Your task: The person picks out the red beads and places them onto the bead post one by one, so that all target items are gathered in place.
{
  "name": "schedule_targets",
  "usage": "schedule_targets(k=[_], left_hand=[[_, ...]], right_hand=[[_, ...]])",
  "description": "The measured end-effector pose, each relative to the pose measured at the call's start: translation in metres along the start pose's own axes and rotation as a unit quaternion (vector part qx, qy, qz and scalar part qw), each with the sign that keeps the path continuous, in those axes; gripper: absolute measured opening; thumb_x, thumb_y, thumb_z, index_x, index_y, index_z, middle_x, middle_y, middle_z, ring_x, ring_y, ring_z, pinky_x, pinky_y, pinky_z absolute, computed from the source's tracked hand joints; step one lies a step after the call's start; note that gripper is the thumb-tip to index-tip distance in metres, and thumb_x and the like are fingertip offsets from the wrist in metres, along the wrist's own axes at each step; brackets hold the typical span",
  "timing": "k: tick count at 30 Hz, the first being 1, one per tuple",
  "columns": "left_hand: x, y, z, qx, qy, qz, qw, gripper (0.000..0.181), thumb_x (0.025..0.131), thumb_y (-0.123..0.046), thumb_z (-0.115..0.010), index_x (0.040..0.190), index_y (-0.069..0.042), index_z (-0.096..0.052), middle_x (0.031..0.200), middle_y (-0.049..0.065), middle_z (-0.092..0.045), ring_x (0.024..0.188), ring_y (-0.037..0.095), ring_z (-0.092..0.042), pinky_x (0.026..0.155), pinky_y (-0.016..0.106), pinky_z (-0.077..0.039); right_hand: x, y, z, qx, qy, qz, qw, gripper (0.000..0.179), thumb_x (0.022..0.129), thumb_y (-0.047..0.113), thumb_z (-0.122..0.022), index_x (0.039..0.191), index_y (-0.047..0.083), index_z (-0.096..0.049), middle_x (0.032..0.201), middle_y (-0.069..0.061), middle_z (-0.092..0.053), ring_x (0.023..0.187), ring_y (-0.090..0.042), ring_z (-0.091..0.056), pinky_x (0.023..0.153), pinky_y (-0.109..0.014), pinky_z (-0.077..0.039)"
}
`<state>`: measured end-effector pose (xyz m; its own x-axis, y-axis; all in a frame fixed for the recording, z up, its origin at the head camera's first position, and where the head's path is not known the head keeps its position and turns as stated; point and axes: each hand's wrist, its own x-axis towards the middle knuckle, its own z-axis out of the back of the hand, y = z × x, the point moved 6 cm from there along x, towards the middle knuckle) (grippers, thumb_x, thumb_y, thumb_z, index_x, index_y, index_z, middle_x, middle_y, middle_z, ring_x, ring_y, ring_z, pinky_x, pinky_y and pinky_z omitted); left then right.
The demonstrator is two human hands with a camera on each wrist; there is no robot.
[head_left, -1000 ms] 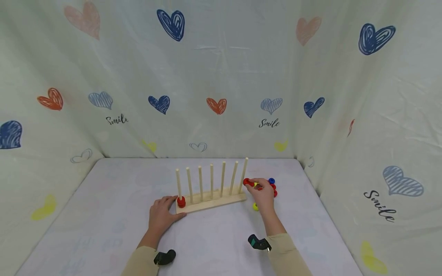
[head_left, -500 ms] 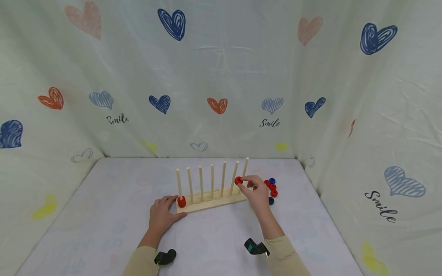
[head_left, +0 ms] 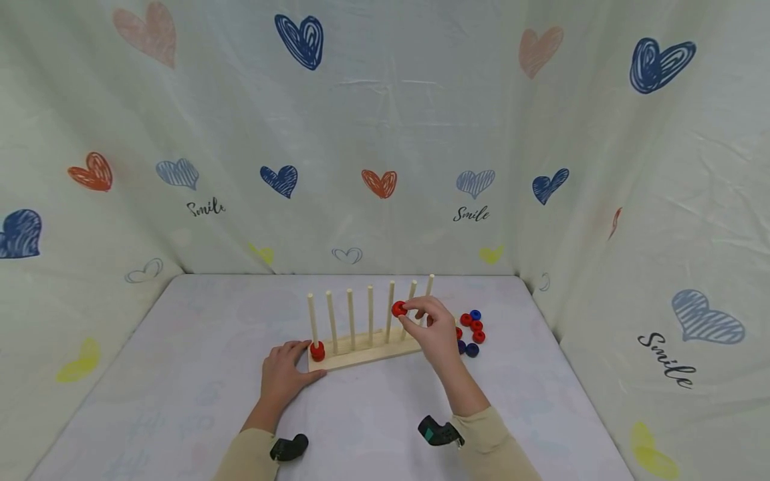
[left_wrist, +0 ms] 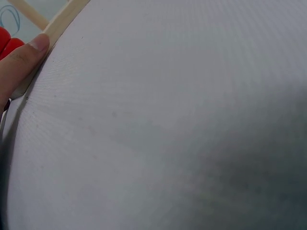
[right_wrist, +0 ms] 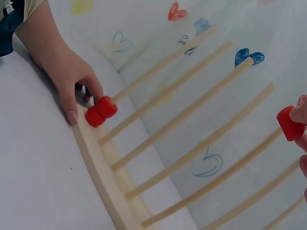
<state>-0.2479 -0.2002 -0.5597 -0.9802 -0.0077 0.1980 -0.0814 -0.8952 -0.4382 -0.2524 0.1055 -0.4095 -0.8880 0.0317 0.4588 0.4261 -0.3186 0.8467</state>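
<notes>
A wooden peg rack with a row of several upright pegs stands mid-table. My left hand grips its left end, thumb along the front edge and fingers behind. Two red beads are stacked at the bottom of the leftmost peg. My right hand pinches a red bead between thumb and forefinger, raised in front of the rack's right-hand pegs. In the right wrist view that bead overlaps the upper end of a peg. Another patch of red shows between the right hand's curled fingers.
Several loose red and blue beads lie on the table right of the rack, some partly hidden behind my right hand. A white heart-printed curtain hangs along the table's back and sides. Both wrists carry black devices.
My right hand has moved left and slightly up with the red bead, from beside the rack's right end to over its right-hand pegs. The left hand stays on the rack's left end.
</notes>
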Motion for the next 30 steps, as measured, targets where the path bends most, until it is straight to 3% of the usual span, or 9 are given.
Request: schedule_targets(k=[6,16,30], left_hand=[[-0.001,-0.001,0.001,0.002,0.002,0.001,1.0000,0.079,0.070,-0.051,-0.082,0.131,-0.007,-0.060,0.127,0.016,-0.058,0.115,0.040,-0.047,0.093,0.057,-0.038],[0.000,-0.002,0.003,0.006,-0.003,-0.001,1.0000,0.079,0.070,-0.051,-0.082,0.131,-0.007,-0.060,0.126,0.016,-0.058,0.115,0.040,-0.047,0.092,0.057,-0.038],[0.001,-0.002,0.001,0.009,0.004,0.010,0.9999,0.078,0.071,-0.051,-0.082,0.132,-0.007,-0.060,0.127,0.016,-0.057,0.117,0.039,-0.046,0.094,0.057,-0.037]], right_hand=[[0.005,0.012,-0.012,-0.015,0.026,0.014,0.9994,0.017,0.079,0.006,-0.081,0.093,0.013,-0.076,0.099,0.005,-0.066,0.081,-0.017,-0.054,0.062,-0.027,-0.040],[0.010,0.041,-0.024,0.011,0.049,0.063,0.9968,0.013,0.080,0.006,-0.080,0.091,0.011,-0.075,0.099,0.004,-0.067,0.080,-0.025,-0.055,0.062,-0.032,-0.041],[0.020,0.064,-0.044,0.007,0.088,0.111,0.9899,0.013,0.080,0.007,-0.080,0.092,0.010,-0.075,0.100,0.003,-0.067,0.083,-0.022,-0.057,0.067,-0.030,-0.046]])
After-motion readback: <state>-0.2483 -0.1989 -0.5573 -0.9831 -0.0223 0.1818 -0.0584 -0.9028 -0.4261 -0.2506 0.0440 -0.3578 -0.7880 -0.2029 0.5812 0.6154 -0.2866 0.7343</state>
